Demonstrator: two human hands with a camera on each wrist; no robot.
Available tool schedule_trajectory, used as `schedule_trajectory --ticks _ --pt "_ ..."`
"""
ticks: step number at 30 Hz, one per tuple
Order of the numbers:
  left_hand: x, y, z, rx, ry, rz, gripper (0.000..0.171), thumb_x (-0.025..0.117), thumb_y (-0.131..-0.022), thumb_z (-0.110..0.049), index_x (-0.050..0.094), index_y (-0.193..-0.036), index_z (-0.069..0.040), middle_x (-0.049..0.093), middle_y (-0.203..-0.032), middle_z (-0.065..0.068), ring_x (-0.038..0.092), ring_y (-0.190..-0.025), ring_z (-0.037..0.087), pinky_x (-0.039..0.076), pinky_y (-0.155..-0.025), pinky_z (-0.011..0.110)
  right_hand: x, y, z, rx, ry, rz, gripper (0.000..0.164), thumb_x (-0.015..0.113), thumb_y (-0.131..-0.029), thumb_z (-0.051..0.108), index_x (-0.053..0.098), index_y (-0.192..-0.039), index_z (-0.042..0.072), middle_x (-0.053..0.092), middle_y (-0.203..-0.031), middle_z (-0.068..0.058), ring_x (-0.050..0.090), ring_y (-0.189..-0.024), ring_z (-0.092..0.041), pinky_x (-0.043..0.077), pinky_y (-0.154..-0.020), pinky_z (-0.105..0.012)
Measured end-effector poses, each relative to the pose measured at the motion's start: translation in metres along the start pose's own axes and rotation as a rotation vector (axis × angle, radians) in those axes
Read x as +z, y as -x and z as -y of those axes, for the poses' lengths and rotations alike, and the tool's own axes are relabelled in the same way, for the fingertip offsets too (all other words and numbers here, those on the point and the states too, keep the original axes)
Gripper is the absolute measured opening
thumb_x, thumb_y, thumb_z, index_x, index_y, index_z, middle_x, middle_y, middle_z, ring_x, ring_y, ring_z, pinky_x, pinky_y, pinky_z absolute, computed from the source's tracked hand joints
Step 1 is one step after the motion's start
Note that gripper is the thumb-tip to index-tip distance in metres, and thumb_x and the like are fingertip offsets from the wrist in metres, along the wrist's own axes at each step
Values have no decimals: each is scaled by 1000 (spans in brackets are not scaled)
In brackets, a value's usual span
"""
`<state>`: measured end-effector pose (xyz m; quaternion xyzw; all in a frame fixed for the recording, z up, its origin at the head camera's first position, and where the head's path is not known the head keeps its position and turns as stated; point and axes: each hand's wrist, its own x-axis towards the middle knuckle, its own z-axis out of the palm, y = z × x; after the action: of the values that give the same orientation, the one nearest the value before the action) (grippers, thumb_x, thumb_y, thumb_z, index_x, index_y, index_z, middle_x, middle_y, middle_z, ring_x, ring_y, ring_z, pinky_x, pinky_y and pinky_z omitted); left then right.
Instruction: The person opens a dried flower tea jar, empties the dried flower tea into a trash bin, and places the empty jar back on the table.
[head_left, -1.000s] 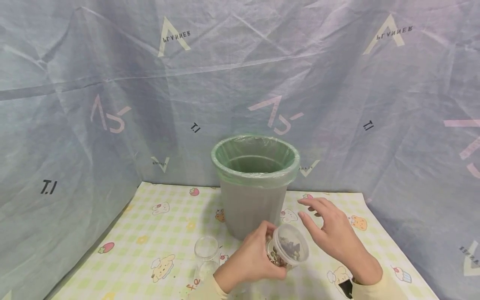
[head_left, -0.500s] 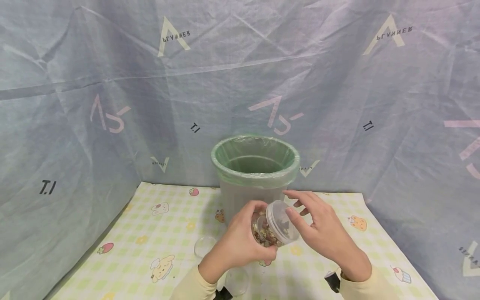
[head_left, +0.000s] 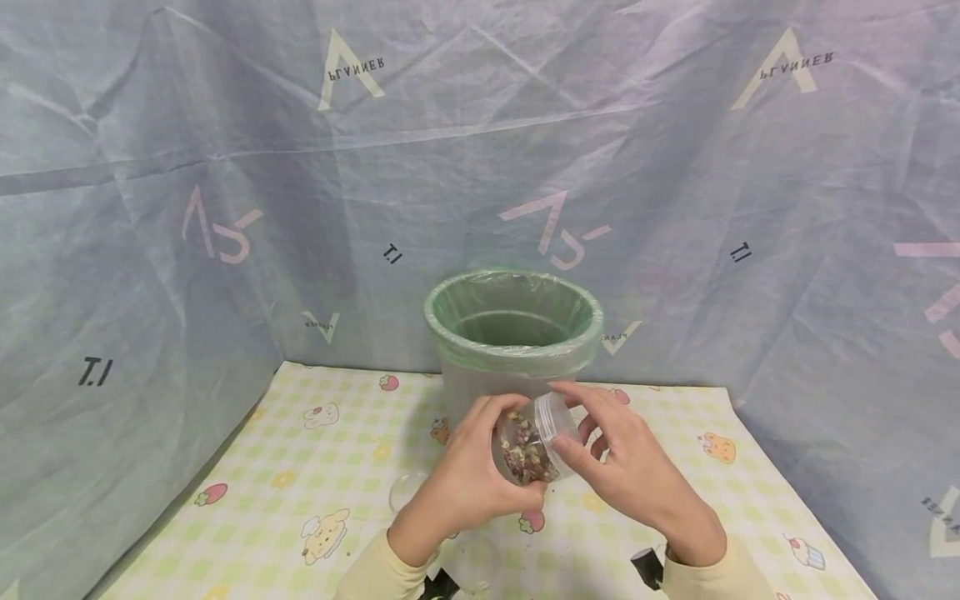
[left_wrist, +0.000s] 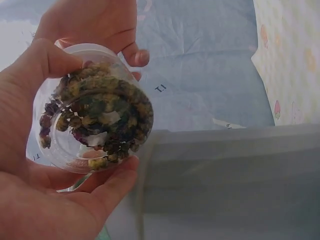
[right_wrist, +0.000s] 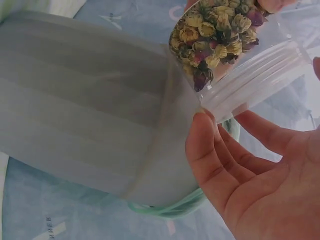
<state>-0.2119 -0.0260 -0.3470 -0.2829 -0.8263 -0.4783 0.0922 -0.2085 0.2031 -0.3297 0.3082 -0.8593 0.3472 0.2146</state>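
In the head view, my left hand (head_left: 468, 475) grips a clear plastic jar (head_left: 525, 454) tilted on its side above the table. Dried flower buds (right_wrist: 215, 37), yellowish with a few dark pink ones, fill part of it. A ridged translucent screw lid (head_left: 558, 417) sits at its right end, facing my right hand (head_left: 630, 458). That hand's fingertips and thumb hold the lid's edge. From the left wrist, the buds (left_wrist: 107, 112) show through the jar's base, with left fingers curled round its side.
Just behind the hands stands a grey bin (head_left: 465, 379) with a green liner (head_left: 442, 337) over its rim. Partly behind the left forearm is a clear round container (head_left: 405, 487); another faint clear round thing (head_left: 476, 567) lies near the front. A checked cloth (head_left: 255, 500) covers the table.
The left hand has raised the jar and moved it slightly left, turning its lid to the right. My right hand has come in from the right and taken hold of the lid.
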Motion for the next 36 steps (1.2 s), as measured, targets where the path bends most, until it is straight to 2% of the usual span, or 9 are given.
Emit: schedule_trajectory --ticks 4,12,17,20,27,36 --pt "0 0 0 5 -36 -3 89 89 -72 -24 45 -149 -19 49 -137 -1 54 -114 17 52 -92 38 5 1 -2 31 -31 16 60 71 -98 31 48 -152 23 59 -126 1 59 -76 -5 55 -64 -25" --pt "3 1 1 -25 -151 71 110 97 -66 -36 35 -155 -16 44 -147 2 52 -129 22 49 -104 46 16 5 -5 49 -11 -20 57 73 -96 32 53 -147 18 58 -121 1 55 -70 -5 53 -62 -25" --pt "7 0 2 -5 -205 52 118 99 -63 -46 33 -155 -13 46 -148 4 54 -131 24 50 -104 44 20 5 -1 79 16 -58 55 75 -94 36 55 -142 19 59 -116 3 52 -65 -3 49 -57 -24" --pt "10 -1 4 13 -206 26 116 99 -64 -44 35 -153 -10 50 -145 6 57 -127 24 52 -102 43 21 5 1 86 29 -78 54 76 -93 37 57 -140 20 59 -114 3 52 -64 -3 49 -56 -23" --pt "15 -3 5 46 -205 -58 98 99 -64 -25 44 -144 -10 57 -130 3 61 -110 18 55 -94 36 22 4 2 67 41 -113 54 78 -91 37 58 -138 24 59 -113 3 51 -63 -5 47 -55 -23" --pt "9 -1 4 49 -209 -48 94 98 -64 -23 46 -141 -12 58 -125 0 62 -104 17 56 -89 36 24 4 -1 33 9 -117 55 79 -90 35 59 -141 30 55 -107 3 45 -63 -7 44 -56 -23"
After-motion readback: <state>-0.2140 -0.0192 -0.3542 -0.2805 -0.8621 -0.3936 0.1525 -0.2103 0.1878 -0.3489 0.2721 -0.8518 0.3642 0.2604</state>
